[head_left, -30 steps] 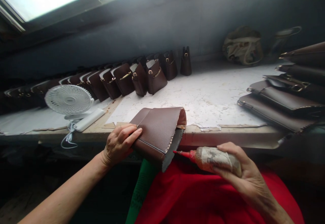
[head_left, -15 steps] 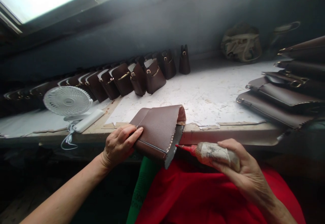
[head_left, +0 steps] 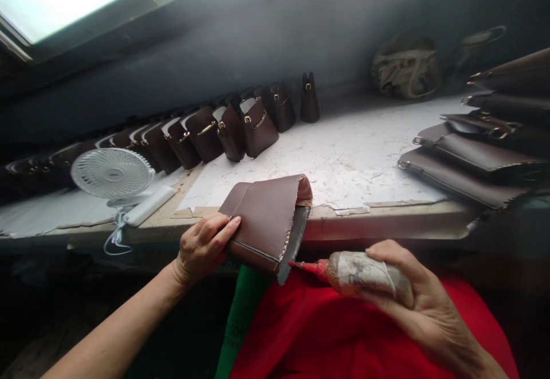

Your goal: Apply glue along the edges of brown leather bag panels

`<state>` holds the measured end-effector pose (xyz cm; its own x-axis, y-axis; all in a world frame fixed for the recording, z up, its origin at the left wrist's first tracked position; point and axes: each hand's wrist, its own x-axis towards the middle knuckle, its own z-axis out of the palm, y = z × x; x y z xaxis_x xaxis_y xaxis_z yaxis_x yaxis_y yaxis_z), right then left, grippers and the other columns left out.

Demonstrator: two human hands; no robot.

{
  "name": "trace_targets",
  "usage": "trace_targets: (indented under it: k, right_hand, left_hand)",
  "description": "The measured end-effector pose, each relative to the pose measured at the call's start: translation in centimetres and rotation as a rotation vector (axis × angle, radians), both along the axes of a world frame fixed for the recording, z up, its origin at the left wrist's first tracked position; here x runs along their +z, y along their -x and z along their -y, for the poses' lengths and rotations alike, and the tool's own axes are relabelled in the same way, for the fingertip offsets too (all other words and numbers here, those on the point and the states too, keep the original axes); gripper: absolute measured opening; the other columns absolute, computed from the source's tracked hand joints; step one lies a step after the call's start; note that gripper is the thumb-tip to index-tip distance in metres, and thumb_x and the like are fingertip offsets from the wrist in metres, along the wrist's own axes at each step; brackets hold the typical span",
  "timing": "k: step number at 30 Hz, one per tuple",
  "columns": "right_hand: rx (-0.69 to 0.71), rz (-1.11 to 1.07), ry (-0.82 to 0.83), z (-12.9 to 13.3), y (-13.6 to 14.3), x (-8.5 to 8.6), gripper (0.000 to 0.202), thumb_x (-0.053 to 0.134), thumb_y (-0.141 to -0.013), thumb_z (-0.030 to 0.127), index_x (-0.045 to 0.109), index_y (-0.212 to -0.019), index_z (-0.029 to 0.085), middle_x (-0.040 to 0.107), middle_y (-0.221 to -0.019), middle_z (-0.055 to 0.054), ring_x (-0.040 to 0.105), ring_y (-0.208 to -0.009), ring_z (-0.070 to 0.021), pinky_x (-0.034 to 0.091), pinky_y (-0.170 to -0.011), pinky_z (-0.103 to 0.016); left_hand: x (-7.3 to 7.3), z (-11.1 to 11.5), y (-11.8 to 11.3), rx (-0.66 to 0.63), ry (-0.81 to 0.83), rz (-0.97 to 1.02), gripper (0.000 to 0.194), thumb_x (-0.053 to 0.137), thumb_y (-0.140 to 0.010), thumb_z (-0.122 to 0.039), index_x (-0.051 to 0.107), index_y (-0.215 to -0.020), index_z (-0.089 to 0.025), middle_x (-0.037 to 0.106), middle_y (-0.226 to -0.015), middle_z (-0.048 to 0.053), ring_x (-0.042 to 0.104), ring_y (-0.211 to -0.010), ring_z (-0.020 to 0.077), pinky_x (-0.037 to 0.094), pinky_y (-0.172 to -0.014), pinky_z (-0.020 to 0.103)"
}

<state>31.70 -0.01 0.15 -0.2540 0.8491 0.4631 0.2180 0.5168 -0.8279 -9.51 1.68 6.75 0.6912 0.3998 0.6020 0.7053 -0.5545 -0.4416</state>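
Note:
A brown leather bag piece [head_left: 262, 213] is tilted over the front edge of the table, its open zigzag-cut end facing right with a grey flap showing inside. My left hand [head_left: 206, 247] is closed on its left end, fingers on top and thumb out of sight. In my right hand [head_left: 412, 293] is a squeeze bottle [head_left: 365, 273] with a worn white wrap and a red nozzle. The nozzle's tip is at the lower part of the grey flap; whether it touches cannot be made out.
Rows of brown bags [head_left: 260, 127] stand along the back left of the white-covered table [head_left: 356, 155]. A white fan [head_left: 112, 172] with a cable is at the front left. Brown pieces [head_left: 468, 178] are stacked at the right, with a cloth bag [head_left: 406, 66] behind.
My right hand has moved the bottle slightly down, and its nozzle tip has shifted down and left along the grey flap. My left hand keeps its hold on the bag piece.

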Motion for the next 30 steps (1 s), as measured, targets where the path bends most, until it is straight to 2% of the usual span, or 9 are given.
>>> trace_targets:
  k: [5, 10, 15, 19, 23, 27, 30]
  right_hand:
    - [-0.044, -0.007, -0.022, 0.7, 0.2, 0.6, 0.031, 0.072, -0.099, 0.028, 0.058, -0.126, 0.032, 0.063, -0.106, 0.000, 0.067, -0.086, -0.0123, 0.055, -0.075, -0.016]
    - [0.006, 0.021, 0.042, 1.3, 0.1, 0.7, 0.032, 0.073, -0.099, 0.032, 0.058, -0.127, 0.034, 0.063, -0.115, -0.001, 0.069, -0.088, -0.0141, 0.057, -0.072, -0.017]
    - [-0.027, -0.002, 0.085, 1.5, 0.0, 0.4, 0.034, 0.074, -0.098, 0.032, 0.057, -0.127, 0.034, 0.065, -0.110, 0.000, 0.070, -0.085, -0.0148, 0.058, -0.071, -0.019]
    - [-0.020, 0.035, 0.045, 1.5, 0.0, 0.7, 0.033, 0.074, -0.098, 0.036, 0.058, -0.126, 0.034, 0.066, -0.112, 0.000, 0.070, -0.086, -0.0140, 0.057, -0.070, -0.017]
    - [-0.084, 0.039, 0.039, 1.3, 0.3, 0.9, 0.029, 0.074, -0.098, 0.035, 0.059, -0.122, 0.033, 0.066, -0.105, 0.001, 0.068, -0.082, -0.0127, 0.056, -0.071, -0.016]
    - [-0.032, 0.028, 0.049, 1.5, 0.3, 1.0, 0.031, 0.073, -0.099, 0.040, 0.058, -0.126, 0.034, 0.066, -0.112, 0.000, 0.069, -0.086, -0.0138, 0.057, -0.070, -0.017]
    - [-0.057, 0.038, 0.041, 1.6, 0.2, 1.0, 0.030, 0.073, -0.098, 0.037, 0.058, -0.123, 0.033, 0.066, -0.105, 0.001, 0.068, -0.081, -0.0126, 0.056, -0.070, -0.016]
  left_hand:
    - [-0.5, 0.3, 0.1, 0.002, 0.025, 0.011, 0.052, 0.055, -0.097, -0.015, 0.053, -0.149, -0.013, 0.067, -0.112, 0.014, 0.069, -0.100, 0.0269, 0.062, -0.088, 0.038]
    - [-1.0, 0.6, 0.0, 0.049, 0.023, 0.039, 0.061, 0.061, -0.095, -0.014, 0.048, -0.154, -0.017, 0.067, -0.112, 0.012, 0.069, -0.102, 0.0259, 0.061, -0.091, 0.037]
    - [-1.2, 0.7, -0.2, 0.058, 0.028, 0.038, 0.066, 0.062, -0.095, -0.014, 0.045, -0.158, -0.017, 0.067, -0.112, 0.013, 0.069, -0.101, 0.0280, 0.062, -0.091, 0.040]
    - [-1.1, 0.7, -0.4, 0.070, 0.027, 0.037, 0.073, 0.067, -0.091, -0.010, 0.043, -0.160, -0.017, 0.067, -0.112, 0.013, 0.070, -0.100, 0.0284, 0.063, -0.090, 0.040]
    - [-1.1, 0.7, -0.4, 0.078, 0.033, 0.028, 0.072, 0.067, -0.091, -0.012, 0.043, -0.160, -0.016, 0.068, -0.112, 0.014, 0.070, -0.099, 0.0290, 0.064, -0.089, 0.042]
    - [-1.3, 0.7, -0.3, 0.084, 0.026, 0.042, 0.068, 0.065, -0.093, -0.015, 0.045, -0.158, -0.020, 0.068, -0.112, 0.013, 0.071, -0.100, 0.0280, 0.064, -0.089, 0.040]
    - [-1.8, 0.7, -0.2, 0.088, 0.003, 0.051, 0.071, 0.067, -0.093, -0.014, 0.044, -0.159, -0.019, 0.067, -0.111, 0.013, 0.070, -0.100, 0.0277, 0.063, -0.088, 0.039]
